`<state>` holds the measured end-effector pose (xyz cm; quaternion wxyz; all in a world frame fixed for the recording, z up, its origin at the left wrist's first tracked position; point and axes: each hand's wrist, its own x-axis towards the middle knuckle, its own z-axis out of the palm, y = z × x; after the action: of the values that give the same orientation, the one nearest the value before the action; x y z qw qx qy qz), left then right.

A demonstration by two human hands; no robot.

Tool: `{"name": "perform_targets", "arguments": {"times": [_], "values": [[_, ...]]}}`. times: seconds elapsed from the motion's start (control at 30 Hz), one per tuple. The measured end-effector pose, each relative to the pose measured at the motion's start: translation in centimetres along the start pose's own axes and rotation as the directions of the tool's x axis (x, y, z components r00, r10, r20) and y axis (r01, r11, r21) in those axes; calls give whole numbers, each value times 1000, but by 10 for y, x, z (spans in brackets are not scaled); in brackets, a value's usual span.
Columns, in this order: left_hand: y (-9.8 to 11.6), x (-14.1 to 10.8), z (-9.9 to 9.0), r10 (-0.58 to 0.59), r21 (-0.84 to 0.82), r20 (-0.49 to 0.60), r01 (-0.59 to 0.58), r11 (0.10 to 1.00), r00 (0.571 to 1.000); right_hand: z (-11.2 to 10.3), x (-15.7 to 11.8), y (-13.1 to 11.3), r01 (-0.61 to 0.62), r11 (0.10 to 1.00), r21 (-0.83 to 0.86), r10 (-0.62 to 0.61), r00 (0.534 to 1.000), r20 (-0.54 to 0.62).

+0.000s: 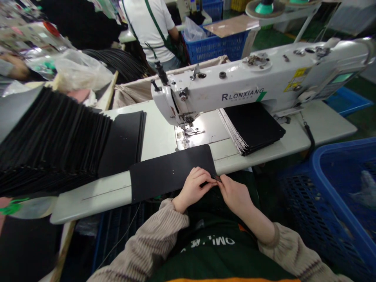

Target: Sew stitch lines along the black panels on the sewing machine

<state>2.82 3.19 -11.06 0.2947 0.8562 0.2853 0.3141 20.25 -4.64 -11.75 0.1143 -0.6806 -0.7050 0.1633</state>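
A flat black panel (164,172) with rounded corners and a few tiny holes lies across the front edge of the sewing table (96,194). My left hand (196,186) rests on its near right part, fingers pinched together at the corner. My right hand (237,195) meets it there, thumb and fingers closed on the same corner; what lies between the fingertips is partly hidden. Just beyond the panel is the lit needle area of a white sewing machine (211,90), its presser foot (188,131) behind the panel's far edge.
Black panels (122,137) lean in a long row at the left. A pile of black pieces (252,129) with pale edges sits under the machine arm. Blue crates (320,164) stand at the right. A person in a white shirt (152,29) is beyond the table.
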Motion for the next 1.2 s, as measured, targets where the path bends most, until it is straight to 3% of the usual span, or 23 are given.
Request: {"name": "perform_targets", "arguments": {"times": [0.17, 0.27, 0.33, 0.4, 0.43, 0.47, 0.5, 0.57, 0.63, 0.7, 0.77, 0.83, 0.93, 1.0, 1.03, 1.1, 1.2], "values": [[9, 2, -6, -62, -91, -5, 61, 994, 998, -2, 2, 6, -58, 998, -26, 59, 998, 7], [18, -13, -35, -149, -183, 141, 174, 968, 979, -10, 4, 17, -86, 996, 38, 88, 995, -47], [23, -36, -66, -217, -155, 383, 294, 943, 898, -16, 6, 23, -51, 993, 109, 62, 993, -102], [26, -64, -99, -282, -50, 629, 400, 915, 725, -20, 9, 26, 42, 987, 154, -22, 992, -126], [27, -78, -113, -325, 9, 688, 441, 898, 649, -21, 11, 25, 95, 984, 153, -77, 990, -119], [27, -91, -125, -376, 62, 693, 469, 881, 615, -20, 14, 23, 146, 980, 137, -133, 986, -103], [27, -101, -133, -432, 112, 648, 482, 869, 628, -19, 17, 21, 198, 974, 114, -189, 978, -83], [20, -114, -139, -524, 220, 415, 477, 851, 744, -17, 25, 15, 295, 951, 91, -291, 955, -57], [8, -120, -139, -515, 329, 149, 449, 831, 844, -18, 36, 9, 384, 909, 161, -378, 923, -64], [-6, -121, -142, -469, 365, 17, 431, 825, 883, -27, 47, 4, 434, 847, 307, -422, 900, -109], [-13, -119, -153, -456, 278, -57, 453, 847, 888, -45, 57, 0, 405, 800, 443, -375, 914, -158], [-8, -115, -172, -496, 118, -194, 522, 845, 846, -69, 64, -4, 310, 797, 519, -235, 950, -206], [12, -102, -200, -630, -174, -394, 618, 766, 670, -103, 68, -11, 176, 790, 588, -12, 962, -273], [26, -91, -213, -730, -384, -392, 621, 683, 560, -118, 68, -16, 130, 760, 637, 67, 959, -275], [30, -86, -217, -771, -478, -357, 606, 636, 527, -123, 68, -18, 115, 743, 659, 91, 959, -269], [36, -76, -221, -818, -613, -286, 561, 556, 499, -128, 68, -22, 97, 716, 691, 128, 955, -267], [40, -67, -223, -832, -707, -244, 496, 504, 497, -128, 69, -24, 105, 668, 737, 174, 941, -292]]}}
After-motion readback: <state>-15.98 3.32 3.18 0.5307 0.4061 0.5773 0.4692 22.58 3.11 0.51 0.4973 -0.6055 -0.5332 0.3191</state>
